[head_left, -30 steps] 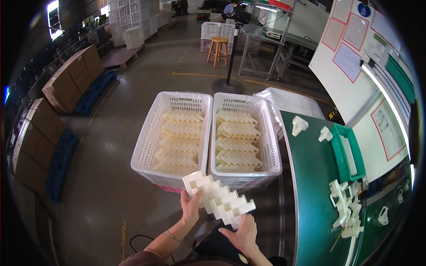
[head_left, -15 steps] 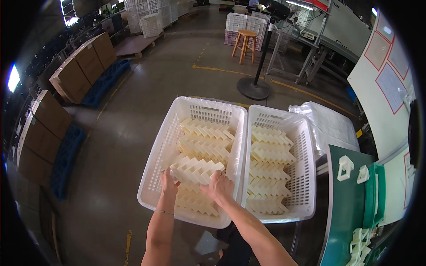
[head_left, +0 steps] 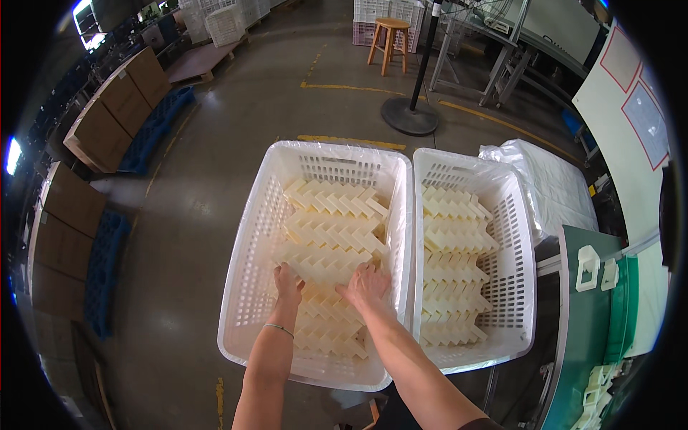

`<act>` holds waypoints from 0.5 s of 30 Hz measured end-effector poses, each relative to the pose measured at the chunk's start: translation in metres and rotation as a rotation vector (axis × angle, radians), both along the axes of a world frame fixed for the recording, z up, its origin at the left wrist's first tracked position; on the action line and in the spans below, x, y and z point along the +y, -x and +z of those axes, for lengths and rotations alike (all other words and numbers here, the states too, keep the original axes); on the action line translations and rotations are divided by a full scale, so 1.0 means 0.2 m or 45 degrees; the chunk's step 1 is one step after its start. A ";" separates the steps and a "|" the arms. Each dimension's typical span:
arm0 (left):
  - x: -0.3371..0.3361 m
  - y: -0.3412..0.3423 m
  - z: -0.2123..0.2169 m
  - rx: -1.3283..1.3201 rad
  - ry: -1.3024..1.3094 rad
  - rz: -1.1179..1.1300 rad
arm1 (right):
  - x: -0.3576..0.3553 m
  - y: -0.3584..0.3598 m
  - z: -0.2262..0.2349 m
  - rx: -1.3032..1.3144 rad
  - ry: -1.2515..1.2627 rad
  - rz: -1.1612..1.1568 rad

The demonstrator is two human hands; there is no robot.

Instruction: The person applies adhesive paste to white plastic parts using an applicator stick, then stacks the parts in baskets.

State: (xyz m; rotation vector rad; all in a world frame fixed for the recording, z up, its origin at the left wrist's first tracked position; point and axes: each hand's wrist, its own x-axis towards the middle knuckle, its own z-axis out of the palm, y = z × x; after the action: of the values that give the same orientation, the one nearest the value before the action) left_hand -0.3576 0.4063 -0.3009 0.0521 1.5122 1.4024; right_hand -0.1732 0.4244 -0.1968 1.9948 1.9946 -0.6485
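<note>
A white perforated plastic basket (head_left: 244, 244) in front of me holds several zigzag rows of cream-coloured blocky plastic parts. My left hand (head_left: 289, 281) grips the left end of one row of cream plastic parts (head_left: 320, 264) in the middle of the basket. At that row's right end my right hand (head_left: 367, 287) is closed on it, thumb towards the near side. The row is low, level with its neighbours; whether it touches the basket's contents beneath is hidden. Beside it, a second white basket (head_left: 521, 265) carries similar rows of cream parts (head_left: 455, 269).
On the right stands a green-topped table (head_left: 584, 315) with white plastic pieces (head_left: 588, 266) and a green tray (head_left: 622, 312). A silvery wrapped bundle (head_left: 548, 183) lies behind the right basket. Farther off are a black stand base (head_left: 409, 116), a wooden stool (head_left: 391, 36) and cartons (head_left: 118, 107) on blue pallets.
Both hands have lowered the row of cream parts from above the others down among them in the left basket. The view has shifted, so the baskets appear larger.
</note>
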 end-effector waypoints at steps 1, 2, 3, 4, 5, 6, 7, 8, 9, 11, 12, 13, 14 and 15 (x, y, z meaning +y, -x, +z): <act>0.00 0.00 -0.02 -0.012 -0.049 0.011 | 0.00 0.00 0.00 -0.012 -0.015 -0.019; 0.01 0.00 -0.04 -0.007 -0.041 0.008 | 0.00 0.00 -0.01 -0.006 -0.019 -0.020; 0.01 0.00 -0.07 -0.033 -0.091 0.059 | 0.00 0.01 -0.02 -0.010 -0.068 -0.012; 0.00 0.00 -0.10 -0.064 -0.118 0.116 | -0.01 0.01 -0.04 -0.032 -0.088 -0.017; 0.00 0.01 -0.14 -0.070 -0.137 0.081 | 0.00 0.01 -0.07 -0.024 -0.114 -0.034; 0.00 0.01 -0.18 -0.038 -0.158 0.112 | 0.00 0.01 -0.10 -0.025 -0.126 -0.009; 0.01 0.02 -0.22 -0.009 -0.180 0.139 | 0.00 0.01 -0.14 -0.019 -0.135 -0.002; 0.01 0.04 -0.26 0.022 -0.125 0.120 | 0.00 0.02 -0.18 -0.015 -0.175 0.035; 0.02 0.07 -0.29 0.046 -0.104 0.053 | 0.00 0.02 -0.23 -0.005 -0.244 0.046; 0.00 0.14 -0.32 0.038 -0.269 -0.151 | 0.00 0.01 -0.35 0.158 -0.254 0.074; -0.03 0.13 -0.33 0.080 -0.159 -0.034 | -0.03 0.03 -0.41 0.103 -0.545 0.077; 0.01 0.15 -0.32 0.187 -0.049 -0.120 | -0.01 0.04 -0.45 0.104 -0.446 0.062; 0.02 0.16 -0.31 0.208 0.027 -0.137 | -0.01 0.06 -0.47 0.242 -0.525 -0.198; 0.03 0.17 -0.29 0.132 0.079 -0.096 | 0.01 0.05 -0.48 0.140 -0.566 -0.136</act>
State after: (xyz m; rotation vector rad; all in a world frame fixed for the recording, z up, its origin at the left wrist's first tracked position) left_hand -0.3912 0.4130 -0.3581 0.1442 1.6216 1.3094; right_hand -0.1841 0.4267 -0.2927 2.3721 2.2672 -0.3628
